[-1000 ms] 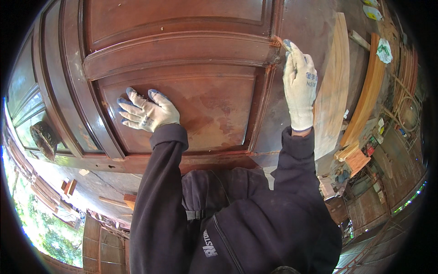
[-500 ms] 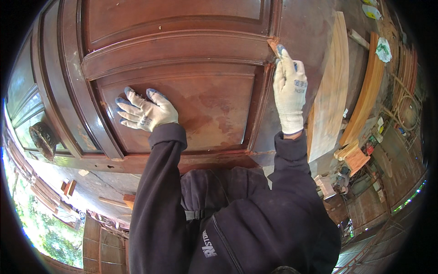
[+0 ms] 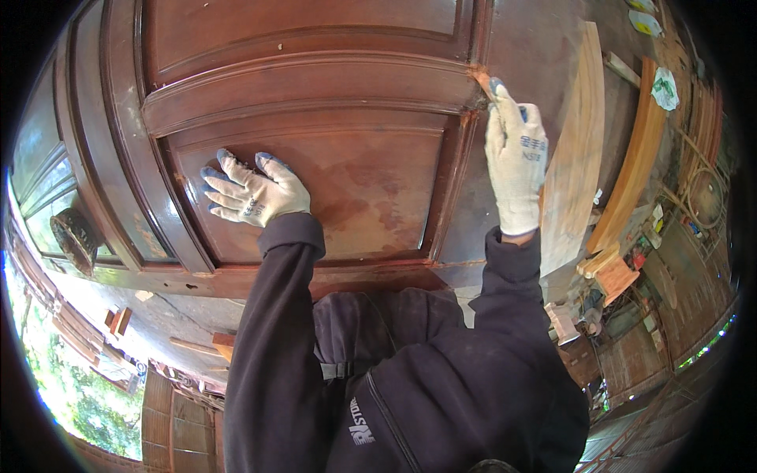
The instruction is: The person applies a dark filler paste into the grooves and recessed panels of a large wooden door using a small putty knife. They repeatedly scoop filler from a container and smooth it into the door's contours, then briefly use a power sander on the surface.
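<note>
A reddish-brown panelled wooden door (image 3: 307, 83) lies flat before me. My left hand (image 3: 260, 189), in a white glove with blue fingertips, rests on its lower panel, fingers spread and holding nothing. My right hand (image 3: 514, 150), gloved alike, is closed with the fingers pointing away from me, above the door's right stile. A small flat orange-brown piece (image 3: 482, 81) shows at its fingertips, by the corner where rail and stile meet. Its kind cannot be made out, as the fingers cover most of it.
To the right lie a pale wooden board (image 3: 579, 150) and a curved timber strip (image 3: 631, 158). A white-and-green plastic bag (image 3: 665, 88) sits beyond. On the far left a dark round object (image 3: 75, 240) stands on the door. Wood offcuts (image 3: 619, 277) lie at the lower right.
My right hand has shifted a little to the right with the small flat piece, away from the moulding corner. The left hand stays in place on the panel.
</note>
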### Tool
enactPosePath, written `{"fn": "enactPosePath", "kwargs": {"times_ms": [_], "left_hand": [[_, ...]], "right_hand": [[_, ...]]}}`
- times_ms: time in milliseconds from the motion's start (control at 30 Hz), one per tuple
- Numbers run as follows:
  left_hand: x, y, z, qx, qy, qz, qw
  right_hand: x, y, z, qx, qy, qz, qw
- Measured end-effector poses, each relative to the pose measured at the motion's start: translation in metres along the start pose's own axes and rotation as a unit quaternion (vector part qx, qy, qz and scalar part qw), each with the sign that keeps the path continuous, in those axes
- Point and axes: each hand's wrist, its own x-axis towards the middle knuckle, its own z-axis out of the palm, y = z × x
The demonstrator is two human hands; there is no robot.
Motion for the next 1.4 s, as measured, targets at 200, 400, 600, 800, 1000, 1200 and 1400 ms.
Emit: {"fn": "enactPosePath", "kwargs": {"times_ms": [200,400,600,800,1000,1200,1400], "left_hand": [[-0.001,0.002,-0.001,0.002,-0.009,0.003,1.0],[-0.001,-0.001,-0.001,-0.007,-0.01,0.003,1.0],[0.0,-0.001,0.0,-0.014,0.003,0.021,1.0],[0.0,-0.001,-0.001,-0.007,0.021,0.03,0.999],[-0.001,0.0,0.003,-0.012,0.019,0.029,0.999],[-0.001,-0.003,0.003,-0.014,0.025,0.027,0.999],[0.0,0.0,0.002,-0.019,0.012,0.018,1.0]], "right_hand": [[0.028,0.008,-0.019,0.014,-0.037,-0.095,0.995],[0.05,0.025,-0.035,-0.034,-0.149,-0.128,0.98],[0.061,0.025,-0.043,-0.059,-0.145,-0.153,0.976],[0.048,0.021,-0.044,-0.121,-0.102,-0.178,0.971],[0.043,0.011,-0.042,-0.197,-0.076,-0.183,0.96],[0.045,0.012,-0.049,-0.194,-0.077,-0.193,0.959],[0.035,0.01,-0.04,-0.215,-0.077,-0.19,0.955]]}}
